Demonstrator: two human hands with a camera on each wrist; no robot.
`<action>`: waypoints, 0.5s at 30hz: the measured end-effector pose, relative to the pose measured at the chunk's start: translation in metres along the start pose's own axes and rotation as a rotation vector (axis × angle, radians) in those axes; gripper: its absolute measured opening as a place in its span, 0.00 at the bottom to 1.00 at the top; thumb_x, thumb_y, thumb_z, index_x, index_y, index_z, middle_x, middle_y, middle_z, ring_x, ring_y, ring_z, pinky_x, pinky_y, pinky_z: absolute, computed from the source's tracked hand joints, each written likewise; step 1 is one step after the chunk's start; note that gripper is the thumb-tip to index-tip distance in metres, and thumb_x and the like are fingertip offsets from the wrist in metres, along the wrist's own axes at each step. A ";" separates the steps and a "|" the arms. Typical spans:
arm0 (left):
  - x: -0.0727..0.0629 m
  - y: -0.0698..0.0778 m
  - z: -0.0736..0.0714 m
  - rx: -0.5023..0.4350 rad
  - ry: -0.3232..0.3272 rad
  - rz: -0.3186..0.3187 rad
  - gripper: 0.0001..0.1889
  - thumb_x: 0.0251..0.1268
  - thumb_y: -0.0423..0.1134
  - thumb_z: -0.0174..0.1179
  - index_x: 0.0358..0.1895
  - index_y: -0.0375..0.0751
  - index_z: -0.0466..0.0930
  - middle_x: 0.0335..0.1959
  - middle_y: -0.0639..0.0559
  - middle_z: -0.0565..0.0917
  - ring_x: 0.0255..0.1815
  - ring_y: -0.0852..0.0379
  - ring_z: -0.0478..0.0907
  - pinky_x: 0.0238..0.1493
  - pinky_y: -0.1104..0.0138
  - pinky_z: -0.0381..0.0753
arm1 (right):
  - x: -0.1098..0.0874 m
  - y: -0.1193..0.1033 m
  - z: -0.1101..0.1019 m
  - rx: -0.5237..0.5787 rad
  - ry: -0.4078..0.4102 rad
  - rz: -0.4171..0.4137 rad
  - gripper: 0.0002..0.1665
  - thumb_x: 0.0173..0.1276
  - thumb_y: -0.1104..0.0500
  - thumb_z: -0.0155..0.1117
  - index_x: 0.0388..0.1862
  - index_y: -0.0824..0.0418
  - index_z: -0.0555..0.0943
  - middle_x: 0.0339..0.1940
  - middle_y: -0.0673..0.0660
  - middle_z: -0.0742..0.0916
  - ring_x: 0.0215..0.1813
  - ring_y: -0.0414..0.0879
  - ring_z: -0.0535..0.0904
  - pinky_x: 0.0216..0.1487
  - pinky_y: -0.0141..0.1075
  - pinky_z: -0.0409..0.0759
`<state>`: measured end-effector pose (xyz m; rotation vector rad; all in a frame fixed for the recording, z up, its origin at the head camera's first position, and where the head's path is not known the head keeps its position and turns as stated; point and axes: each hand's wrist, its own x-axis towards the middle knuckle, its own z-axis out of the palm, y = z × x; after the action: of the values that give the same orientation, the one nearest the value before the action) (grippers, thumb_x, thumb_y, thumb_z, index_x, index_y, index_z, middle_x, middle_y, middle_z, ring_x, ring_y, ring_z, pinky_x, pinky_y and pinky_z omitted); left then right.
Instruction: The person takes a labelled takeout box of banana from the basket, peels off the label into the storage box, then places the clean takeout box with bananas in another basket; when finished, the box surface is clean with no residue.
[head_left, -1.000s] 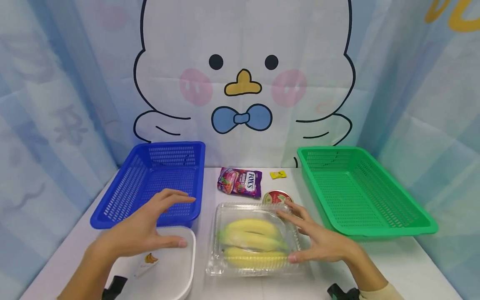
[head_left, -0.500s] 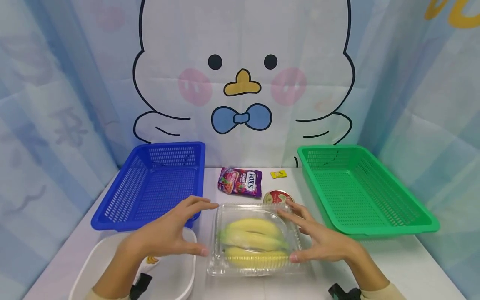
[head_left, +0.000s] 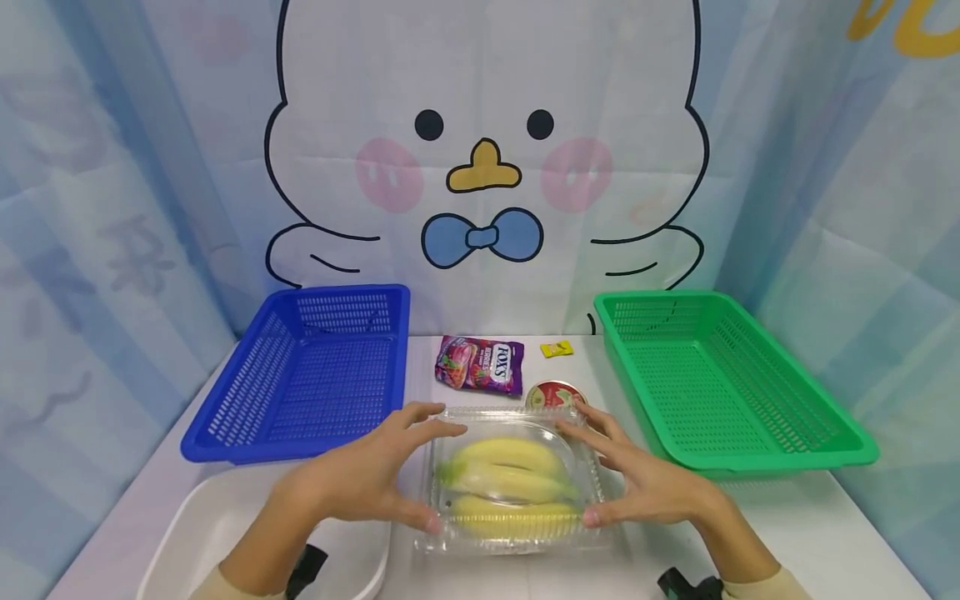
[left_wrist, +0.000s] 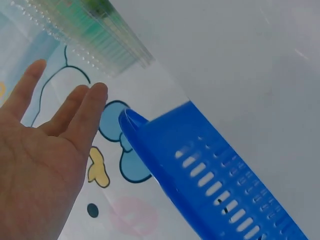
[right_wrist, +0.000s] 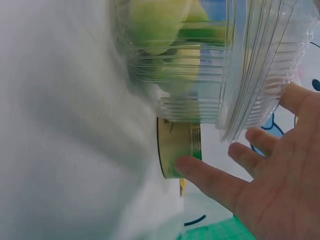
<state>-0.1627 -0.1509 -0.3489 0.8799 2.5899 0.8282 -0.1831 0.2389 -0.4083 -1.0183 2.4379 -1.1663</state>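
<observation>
A clear plastic clamshell box (head_left: 438,467) of bananas (head_left: 502,481) sits on the white table. Its lid is down. At the box's left edge, my left hand (head_left: 367,475) has fingers and thumb spread; the left wrist view shows a gap between its fingers and the box (left_wrist: 112,42). My right hand (head_left: 648,483) stands at the opposite side, its fingertips overlapping the lid's edge from above. In the right wrist view that hand (right_wrist: 280,165) also has extended fingers, one of them overlapping a round tin (right_wrist: 175,145) beside the box (right_wrist: 200,75).
A blue basket (head_left: 300,454) stands back left, a green basket (head_left: 750,467) on the right. A white bin (head_left: 176,533) is front left, partly under my left forearm. Behind the box lie a purple candy bag (head_left: 480,365) and a small yellow packet (head_left: 557,349).
My left hand has moved right, from over the white bin to the left edge of the banana box. My right hand and the box have stayed nearly in place.
</observation>
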 end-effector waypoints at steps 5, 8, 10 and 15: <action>0.006 0.003 0.005 0.016 -0.052 -0.046 0.50 0.46 0.65 0.77 0.76 0.71 0.64 0.84 0.50 0.50 0.80 0.36 0.55 0.65 0.33 0.72 | -0.002 0.002 -0.003 0.016 -0.010 0.004 0.60 0.62 0.43 0.78 0.86 0.46 0.53 0.85 0.68 0.43 0.80 0.76 0.45 0.61 0.75 0.70; 0.008 0.001 0.008 0.041 -0.067 -0.053 0.50 0.47 0.65 0.77 0.77 0.68 0.64 0.84 0.50 0.51 0.81 0.37 0.54 0.66 0.34 0.71 | -0.003 0.003 -0.004 0.038 -0.022 0.010 0.62 0.61 0.36 0.76 0.86 0.46 0.52 0.84 0.69 0.44 0.80 0.77 0.45 0.62 0.75 0.70; 0.009 0.000 0.010 0.052 -0.070 -0.050 0.50 0.47 0.64 0.77 0.77 0.65 0.65 0.84 0.50 0.51 0.81 0.37 0.54 0.67 0.34 0.70 | -0.003 0.003 -0.005 0.051 -0.029 0.016 0.63 0.60 0.34 0.76 0.86 0.46 0.52 0.84 0.69 0.44 0.80 0.78 0.44 0.61 0.76 0.70; 0.010 -0.002 0.014 0.043 -0.068 -0.058 0.49 0.47 0.64 0.77 0.76 0.62 0.67 0.84 0.49 0.48 0.81 0.35 0.52 0.68 0.33 0.69 | -0.005 0.003 -0.006 0.049 -0.036 -0.002 0.65 0.59 0.34 0.77 0.86 0.47 0.51 0.84 0.68 0.44 0.80 0.78 0.43 0.59 0.78 0.69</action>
<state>-0.1653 -0.1397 -0.3616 0.8259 2.5704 0.7169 -0.1840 0.2467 -0.4075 -1.0185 2.3693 -1.1924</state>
